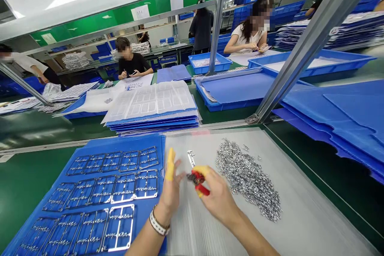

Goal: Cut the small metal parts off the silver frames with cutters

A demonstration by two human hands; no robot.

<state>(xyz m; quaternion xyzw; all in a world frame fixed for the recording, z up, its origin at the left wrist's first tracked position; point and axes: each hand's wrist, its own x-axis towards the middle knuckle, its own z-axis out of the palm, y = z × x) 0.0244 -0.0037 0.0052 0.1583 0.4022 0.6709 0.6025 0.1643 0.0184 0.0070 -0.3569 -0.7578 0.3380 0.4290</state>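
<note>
My left hand (170, 190), with a yellow finger cover and a white bracelet, is raised upright with its fingers apart and nothing visible in it. My right hand (220, 198) is closed on red-handled nippers (200, 182), whose dark jaws point toward my left fingers and are slightly blurred. Just beyond the nippers, a small silver metal strip (191, 159) shows over the pale sheet (192, 224). To the right lies a heap of small shiny metal pieces (244, 176). On the left, rows of metal frames with thin wavy parts inside (122, 226) rest on a blue sheet (120, 142).
Beyond my bench's metal edge stands a stack of blue and white sheets (153, 116). A slanted metal post (300, 56) rises at right, near blue sheets (345, 108). Blue trays (210, 106) stand behind, and several people sit or stand across the benches.
</note>
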